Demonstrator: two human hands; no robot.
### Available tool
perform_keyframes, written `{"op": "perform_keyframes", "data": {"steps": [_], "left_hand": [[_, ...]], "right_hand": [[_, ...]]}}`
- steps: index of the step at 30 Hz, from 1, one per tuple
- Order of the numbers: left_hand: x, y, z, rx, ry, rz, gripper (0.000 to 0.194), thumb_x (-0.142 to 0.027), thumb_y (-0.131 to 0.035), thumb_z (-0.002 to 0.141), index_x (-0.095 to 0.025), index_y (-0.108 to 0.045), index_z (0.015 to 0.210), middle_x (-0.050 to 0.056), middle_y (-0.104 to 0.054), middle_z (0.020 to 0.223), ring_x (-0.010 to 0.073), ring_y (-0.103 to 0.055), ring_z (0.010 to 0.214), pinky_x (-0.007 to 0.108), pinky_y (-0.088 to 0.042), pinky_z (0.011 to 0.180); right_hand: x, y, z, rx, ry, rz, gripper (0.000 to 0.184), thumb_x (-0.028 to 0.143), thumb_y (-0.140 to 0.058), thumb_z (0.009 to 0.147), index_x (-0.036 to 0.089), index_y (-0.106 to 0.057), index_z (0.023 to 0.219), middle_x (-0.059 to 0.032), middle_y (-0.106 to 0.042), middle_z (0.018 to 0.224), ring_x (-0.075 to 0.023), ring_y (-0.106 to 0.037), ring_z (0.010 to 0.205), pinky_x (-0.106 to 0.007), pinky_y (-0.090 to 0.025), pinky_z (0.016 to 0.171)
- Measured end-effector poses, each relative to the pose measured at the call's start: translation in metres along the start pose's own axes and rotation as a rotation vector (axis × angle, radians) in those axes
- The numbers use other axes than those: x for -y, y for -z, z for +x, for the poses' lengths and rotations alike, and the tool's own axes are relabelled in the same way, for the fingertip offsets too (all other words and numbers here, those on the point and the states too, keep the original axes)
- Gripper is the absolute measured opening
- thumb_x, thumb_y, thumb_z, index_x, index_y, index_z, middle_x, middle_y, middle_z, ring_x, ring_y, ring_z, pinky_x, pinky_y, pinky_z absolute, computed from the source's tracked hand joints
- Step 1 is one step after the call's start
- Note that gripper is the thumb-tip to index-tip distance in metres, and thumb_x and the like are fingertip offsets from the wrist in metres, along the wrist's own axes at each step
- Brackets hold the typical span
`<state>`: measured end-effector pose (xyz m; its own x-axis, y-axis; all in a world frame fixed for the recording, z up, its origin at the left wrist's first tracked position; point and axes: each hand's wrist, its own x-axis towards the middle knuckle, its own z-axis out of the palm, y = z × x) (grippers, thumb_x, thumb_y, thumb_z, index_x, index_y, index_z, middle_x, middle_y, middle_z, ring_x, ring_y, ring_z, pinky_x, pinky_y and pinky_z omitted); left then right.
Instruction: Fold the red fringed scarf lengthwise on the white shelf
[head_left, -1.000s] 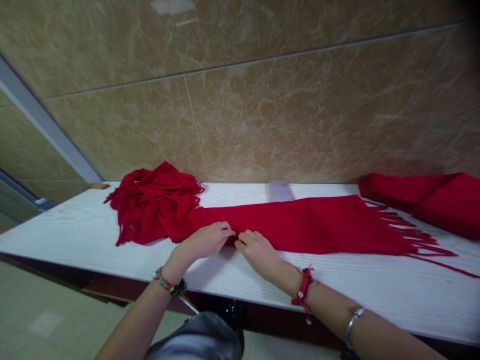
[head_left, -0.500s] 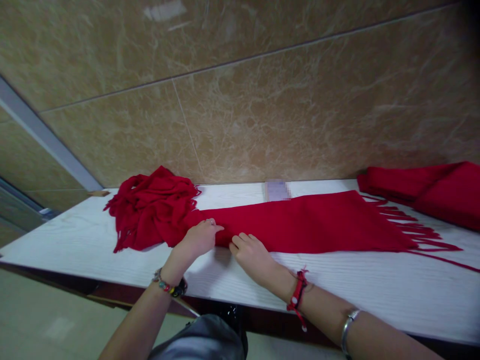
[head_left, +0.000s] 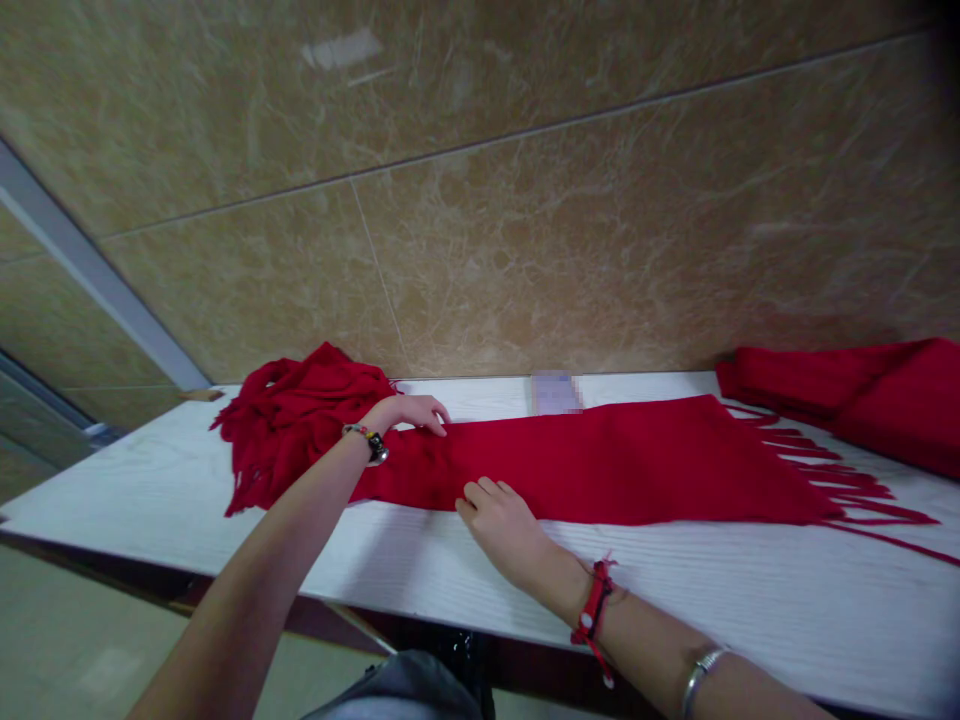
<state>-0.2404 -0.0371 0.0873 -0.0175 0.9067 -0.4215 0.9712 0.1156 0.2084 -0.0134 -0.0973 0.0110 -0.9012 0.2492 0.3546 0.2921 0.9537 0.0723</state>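
A red fringed scarf (head_left: 630, 460) lies flat in a long strip on the white table. Its tassels spread at the right end, and its left end runs into a crumpled red heap (head_left: 300, 420). My left hand (head_left: 414, 411) reaches over the scarf to its far edge, fingers stretched out and pointing right. At the near edge, my right hand (head_left: 499, 520) has its fingers curled down on the cloth, pinching the border. The fingertips of the right hand are partly hidden.
Another folded red cloth (head_left: 862, 400) lies at the right by the wall. A small pale, blurred packet (head_left: 555, 392) sits behind the scarf. The tiled wall (head_left: 525, 250) borders the back of the white table (head_left: 675, 590).
My left hand has moved from the middle of the scarf to its far edge, and its fingers have straightened. My right hand stays at the near edge. The view has tilted slightly upward.
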Motion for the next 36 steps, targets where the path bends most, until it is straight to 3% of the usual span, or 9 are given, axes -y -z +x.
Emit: {"op": "perform_keyframes", "data": {"steps": [4,9,14,19,27,33,36], "left_hand": [[0.01,0.001,0.002,0.097,-0.019,-0.1,0.029,-0.033,-0.059,0.063,-0.015,-0.063,0.086,0.0,-0.064,0.076,0.0135,-0.053,0.071,0.02,-0.04,0.061],[0.018,0.002,0.005,0.154,-0.014,-0.189,0.051,-0.029,-0.067,0.052,-0.02,-0.059,0.101,-0.001,-0.065,0.085,0.0145,-0.056,0.075,0.02,-0.042,0.061],[0.022,0.002,0.011,0.136,-0.05,-0.23,0.042,-0.028,-0.07,0.048,-0.017,-0.064,0.088,0.0,-0.066,0.089,0.0162,-0.056,0.081,0.022,-0.043,0.071],[0.028,-0.001,0.01,0.131,-0.029,-0.264,0.045,-0.034,-0.063,0.059,-0.017,-0.059,0.101,0.003,-0.066,0.092,0.0157,-0.058,0.077,0.023,-0.044,0.064],[0.032,0.0,0.025,-0.004,-0.002,-0.136,0.054,-0.027,-0.071,0.049,-0.016,-0.06,0.1,0.004,-0.06,0.106,0.0197,-0.051,0.095,0.024,-0.04,0.077],[0.03,0.0,0.025,0.081,0.017,-0.105,0.034,-0.041,-0.063,0.058,-0.016,-0.064,0.081,0.001,-0.065,0.082,0.0164,-0.053,0.075,0.023,-0.041,0.065],[0.031,0.001,0.023,0.047,0.04,-0.076,0.035,-0.037,-0.065,0.054,-0.016,-0.063,0.082,0.0,-0.063,0.081,0.0156,-0.051,0.074,0.022,-0.04,0.064]], "right_hand": [[0.0,-0.002,0.0,-0.007,-0.013,0.015,0.009,0.009,-0.056,0.08,0.014,-0.061,0.085,-0.0064,-0.058,0.083,-0.0187,-0.05,0.079,-0.031,-0.041,0.067],[0.0,-0.003,0.001,-0.001,-0.018,0.029,0.009,0.009,-0.054,0.081,0.013,-0.061,0.085,-0.0068,-0.058,0.082,-0.0185,-0.05,0.077,-0.031,-0.04,0.064],[0.001,0.0,0.001,0.008,-0.025,0.041,0.01,0.01,-0.053,0.082,0.014,-0.061,0.086,-0.0062,-0.058,0.083,-0.0188,-0.051,0.08,-0.031,-0.04,0.065],[0.001,-0.003,0.001,0.008,-0.032,0.036,0.009,0.011,-0.053,0.082,0.015,-0.061,0.085,-0.0062,-0.058,0.083,-0.0188,-0.051,0.08,-0.031,-0.04,0.065],[0.002,-0.002,0.001,0.006,-0.039,0.04,0.011,0.009,-0.052,0.082,0.015,-0.062,0.086,-0.0067,-0.058,0.083,-0.0187,-0.051,0.079,-0.031,-0.04,0.066],[0.002,-0.002,0.002,0.023,-0.035,0.029,0.009,0.011,-0.055,0.081,0.014,-0.062,0.086,-0.006,-0.058,0.083,-0.0193,-0.052,0.08,-0.031,-0.04,0.065],[0.002,-0.001,0.001,0.026,-0.035,0.029,0.009,0.011,-0.054,0.081,0.014,-0.062,0.086,-0.0064,-0.058,0.083,-0.0193,-0.052,0.08,-0.031,-0.04,0.066]]}}
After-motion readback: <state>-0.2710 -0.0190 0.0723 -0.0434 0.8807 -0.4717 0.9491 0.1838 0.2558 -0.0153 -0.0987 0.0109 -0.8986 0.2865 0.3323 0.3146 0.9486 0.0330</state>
